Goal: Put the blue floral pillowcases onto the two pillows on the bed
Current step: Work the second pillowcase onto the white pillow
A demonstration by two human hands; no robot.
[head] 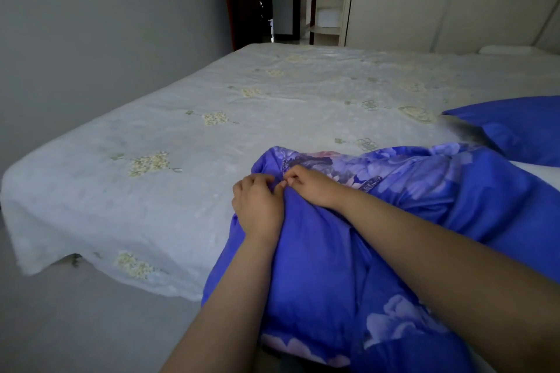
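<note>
A blue floral pillowcase, bulging and rumpled, lies over the near edge of the bed and hangs toward me. My left hand grips a bunched fold at its far end. My right hand pinches the same edge right beside it, fingertips nearly touching the left hand's. A strip of white pillow shows at the right, beyond the blue fabric. A second blue pillow lies flat on the bed at the far right.
The bed carries a white sheet with pale flower prints; its left corner overhangs the grey floor. A grey wall runs along the left. Beyond the bed are a dark doorway, white shelves and a wardrobe.
</note>
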